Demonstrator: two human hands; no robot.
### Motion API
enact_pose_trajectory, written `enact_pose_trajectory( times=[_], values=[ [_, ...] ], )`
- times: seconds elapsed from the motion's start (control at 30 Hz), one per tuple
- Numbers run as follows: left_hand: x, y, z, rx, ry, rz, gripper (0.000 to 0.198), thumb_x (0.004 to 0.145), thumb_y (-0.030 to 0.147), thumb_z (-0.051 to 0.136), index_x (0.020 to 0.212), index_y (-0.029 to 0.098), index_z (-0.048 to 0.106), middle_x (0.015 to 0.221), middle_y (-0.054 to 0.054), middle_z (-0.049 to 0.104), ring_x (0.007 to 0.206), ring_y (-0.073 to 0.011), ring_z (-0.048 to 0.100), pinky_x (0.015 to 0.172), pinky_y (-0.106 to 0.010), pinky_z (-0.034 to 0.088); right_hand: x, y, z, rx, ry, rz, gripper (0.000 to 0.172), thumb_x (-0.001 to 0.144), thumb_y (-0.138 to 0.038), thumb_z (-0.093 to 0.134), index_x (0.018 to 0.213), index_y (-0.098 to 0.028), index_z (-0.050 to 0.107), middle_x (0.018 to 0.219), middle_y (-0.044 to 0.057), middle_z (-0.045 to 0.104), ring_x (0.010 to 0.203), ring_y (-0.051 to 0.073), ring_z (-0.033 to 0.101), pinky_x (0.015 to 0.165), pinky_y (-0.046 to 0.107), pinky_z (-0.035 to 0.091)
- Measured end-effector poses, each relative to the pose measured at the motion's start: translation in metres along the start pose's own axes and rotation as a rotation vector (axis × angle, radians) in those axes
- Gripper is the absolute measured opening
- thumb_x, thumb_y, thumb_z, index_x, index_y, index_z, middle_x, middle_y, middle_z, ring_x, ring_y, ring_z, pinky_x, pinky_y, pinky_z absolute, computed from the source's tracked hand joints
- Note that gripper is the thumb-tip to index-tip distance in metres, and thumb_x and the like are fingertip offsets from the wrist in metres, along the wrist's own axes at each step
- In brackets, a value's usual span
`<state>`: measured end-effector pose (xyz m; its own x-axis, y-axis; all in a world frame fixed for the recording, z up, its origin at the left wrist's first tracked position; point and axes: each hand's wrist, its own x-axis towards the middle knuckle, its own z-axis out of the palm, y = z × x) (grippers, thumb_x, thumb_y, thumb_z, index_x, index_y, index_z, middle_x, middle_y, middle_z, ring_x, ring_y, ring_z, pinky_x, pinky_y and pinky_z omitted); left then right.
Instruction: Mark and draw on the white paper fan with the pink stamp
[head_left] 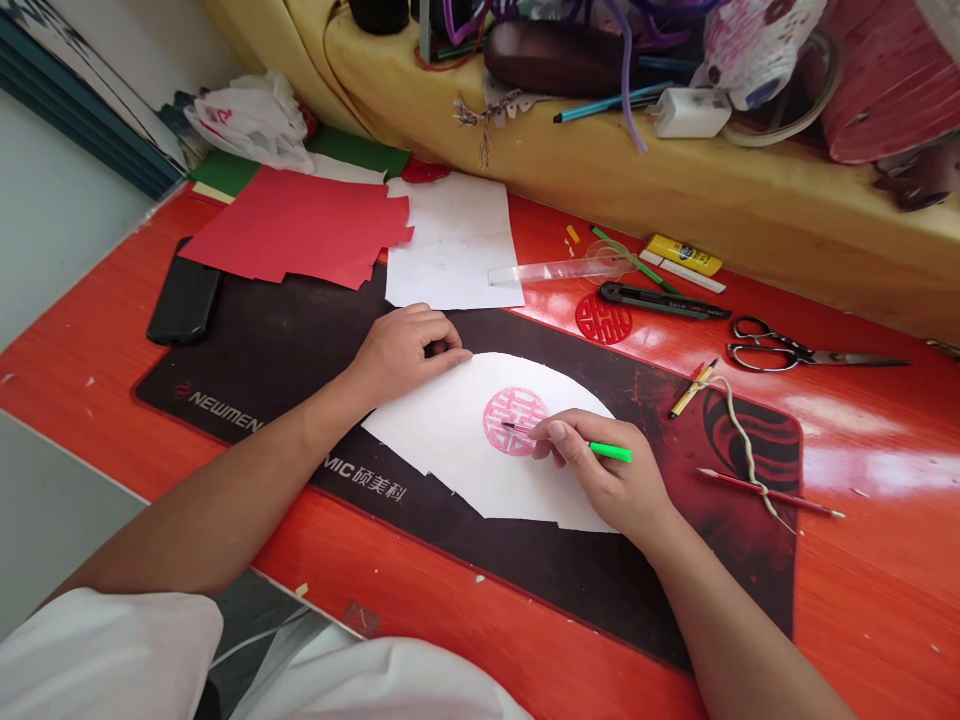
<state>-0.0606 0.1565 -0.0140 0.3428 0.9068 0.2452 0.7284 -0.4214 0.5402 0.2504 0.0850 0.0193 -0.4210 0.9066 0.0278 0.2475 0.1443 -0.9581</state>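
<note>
A fan-shaped white paper (450,440) lies on a black desk mat (285,350). On it is a round red double-happiness pattern (514,420), partly coloured. My right hand (600,475) pinches a red pencil with a green end (607,451), its tip touching the pattern. My left hand (409,345) rests curled on the paper's upper left edge, fingers folded and pressing it down.
Red paper sheets (300,225) and a white sheet (450,240) lie behind. A red cut-out (604,320), utility knife (660,300), scissors (795,350), clear ruler (555,268), glue (684,254), pencils (772,492) and a black phone (184,295) sit on the red desk (885,600).
</note>
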Motion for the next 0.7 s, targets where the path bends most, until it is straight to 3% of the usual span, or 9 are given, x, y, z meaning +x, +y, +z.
enact_pose_trajectory(
  times=[0.7],
  values=[
    [0.0003,0.0017,-0.0010,-0.005,-0.014,-0.012,0.027,0.102,0.043,0.072,0.082,0.024,0.072,0.079,0.000,0.074,0.082,-0.0212,0.064,0.077,-0.036,0.048,0.0010,-0.0014,0.0003,-0.012,-0.009,0.012,0.041,0.115,-0.047,0.059,0.093,-0.021,0.082,0.082,0.004,0.081,0.068,0.017,0.070,0.069,0.028,0.057]
  ],
)
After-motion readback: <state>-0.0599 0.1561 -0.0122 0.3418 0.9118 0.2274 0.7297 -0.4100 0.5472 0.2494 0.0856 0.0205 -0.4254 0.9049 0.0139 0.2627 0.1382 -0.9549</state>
